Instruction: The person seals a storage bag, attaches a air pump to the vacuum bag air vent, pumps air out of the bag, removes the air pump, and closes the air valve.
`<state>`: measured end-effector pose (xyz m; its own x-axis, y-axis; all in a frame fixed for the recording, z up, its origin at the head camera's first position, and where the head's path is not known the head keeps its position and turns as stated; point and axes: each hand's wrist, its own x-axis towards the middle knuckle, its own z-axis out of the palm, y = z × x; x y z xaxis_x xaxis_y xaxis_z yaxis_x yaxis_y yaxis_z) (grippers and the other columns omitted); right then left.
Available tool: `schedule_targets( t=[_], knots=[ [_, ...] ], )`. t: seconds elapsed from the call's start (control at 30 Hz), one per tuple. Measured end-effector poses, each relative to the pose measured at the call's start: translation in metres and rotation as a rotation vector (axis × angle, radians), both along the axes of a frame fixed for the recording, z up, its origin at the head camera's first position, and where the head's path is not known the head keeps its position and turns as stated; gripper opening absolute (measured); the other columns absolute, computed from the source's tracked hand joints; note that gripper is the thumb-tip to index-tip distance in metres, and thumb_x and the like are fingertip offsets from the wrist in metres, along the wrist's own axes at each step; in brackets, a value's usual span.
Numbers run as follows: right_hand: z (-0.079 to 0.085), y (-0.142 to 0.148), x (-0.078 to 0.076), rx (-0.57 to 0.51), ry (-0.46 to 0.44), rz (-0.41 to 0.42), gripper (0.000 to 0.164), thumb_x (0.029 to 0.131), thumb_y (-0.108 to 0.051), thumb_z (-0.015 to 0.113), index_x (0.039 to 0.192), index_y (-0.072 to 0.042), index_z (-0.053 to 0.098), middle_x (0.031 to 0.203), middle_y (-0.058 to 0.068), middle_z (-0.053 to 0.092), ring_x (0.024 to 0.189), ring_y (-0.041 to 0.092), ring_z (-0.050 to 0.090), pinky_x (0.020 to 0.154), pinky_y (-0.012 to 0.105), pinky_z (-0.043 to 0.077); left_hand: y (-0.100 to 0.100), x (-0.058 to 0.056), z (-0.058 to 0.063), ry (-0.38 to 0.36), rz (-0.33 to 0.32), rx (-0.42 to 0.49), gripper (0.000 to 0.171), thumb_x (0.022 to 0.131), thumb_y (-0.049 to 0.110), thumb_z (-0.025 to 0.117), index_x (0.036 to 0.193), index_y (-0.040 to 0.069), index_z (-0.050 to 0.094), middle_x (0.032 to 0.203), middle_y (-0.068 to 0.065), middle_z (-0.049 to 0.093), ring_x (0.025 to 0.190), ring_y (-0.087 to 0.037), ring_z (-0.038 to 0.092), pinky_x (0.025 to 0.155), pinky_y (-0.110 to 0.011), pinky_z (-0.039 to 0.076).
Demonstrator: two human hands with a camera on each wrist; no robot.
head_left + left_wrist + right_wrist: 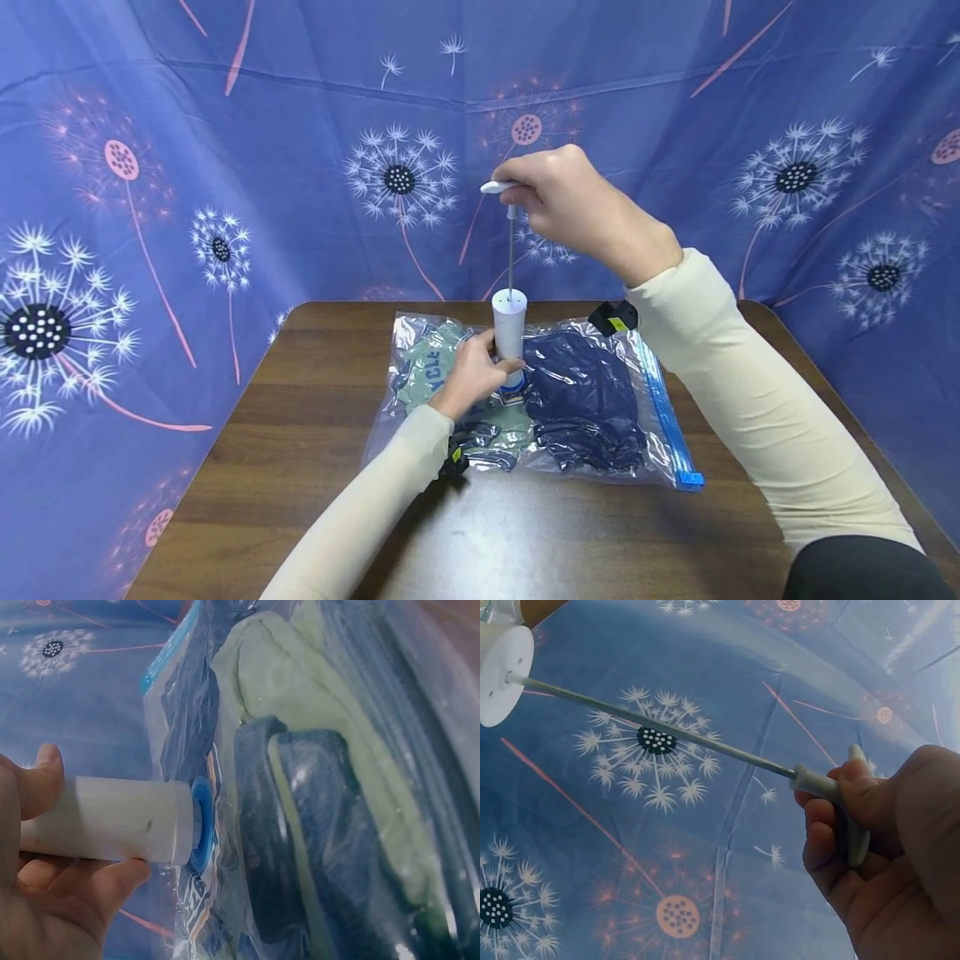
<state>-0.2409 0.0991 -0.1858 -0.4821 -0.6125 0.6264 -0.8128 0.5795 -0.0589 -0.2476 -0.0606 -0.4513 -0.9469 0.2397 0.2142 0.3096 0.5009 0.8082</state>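
Observation:
A white hand pump stands upright on the blue valve of a clear vacuum storage bag. Around the pump's barrel curl the fingers and thumb of my left hand, low down near the valve. High above, my right hand grips the white T-shaped handle, and the thin metal rod shows at length between handle and barrel top. Inside the bag lie a folded green garment with lettering and a dark navy one.
The bag lies flat on a brown wooden table, its blue zip edge on the right with a slider at the near corner. A blue dandelion-print cloth hangs behind the table. A dark rounded object sits at the lower right.

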Motion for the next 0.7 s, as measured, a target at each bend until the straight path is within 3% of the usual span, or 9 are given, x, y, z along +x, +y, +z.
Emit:
schedule_targets(
  t=[0.13,0.3,0.5,0.7],
  knots=[
    [-0.009,-0.002,-0.001,0.012,-0.042,0.01,0.014,0.1,0.002,0.062,0.107,0.006,0.073,0.093,0.019,0.077,0.077,0.029,0.074,0.067,0.042,0.059,-0.001,0.0,-0.001,-0.001,-0.003,0.009,0.043,0.086,0.019,0.085,0.122,0.004,0.067,0.111,-0.013,0.076,0.096,-0.024,0.074,0.08,-0.036,0.061],
    [-0.033,-0.005,-0.004,0.094,-0.155,0.016,0.012,0.098,0.004,0.063,0.106,0.007,0.072,0.093,0.019,0.077,0.078,0.028,0.075,0.067,0.04,0.06,-0.001,-0.001,0.0,0.008,-0.004,0.002,0.043,0.085,0.02,0.085,0.121,0.005,0.067,0.109,-0.012,0.076,0.094,-0.022,0.073,0.079,-0.036,0.061],
    [-0.058,-0.008,-0.007,0.176,-0.263,-0.022,0.012,0.097,0.002,0.065,0.107,0.006,0.072,0.097,0.019,0.077,0.081,0.028,0.075,0.071,0.039,0.061,-0.001,-0.001,0.0,0.011,-0.007,-0.01,0.043,0.086,0.021,0.085,0.122,0.005,0.067,0.11,-0.011,0.076,0.096,-0.022,0.073,0.081,-0.036,0.061],
    [-0.073,-0.008,-0.005,0.227,-0.374,-0.058,0.013,0.097,0.002,0.065,0.108,0.003,0.071,0.101,0.018,0.076,0.086,0.028,0.075,0.076,0.037,0.062,-0.001,0.0,0.001,-0.003,-0.009,-0.007,0.043,0.087,0.02,0.084,0.123,0.005,0.067,0.111,-0.011,0.076,0.098,-0.023,0.073,0.082,-0.037,0.061]
  ],
)
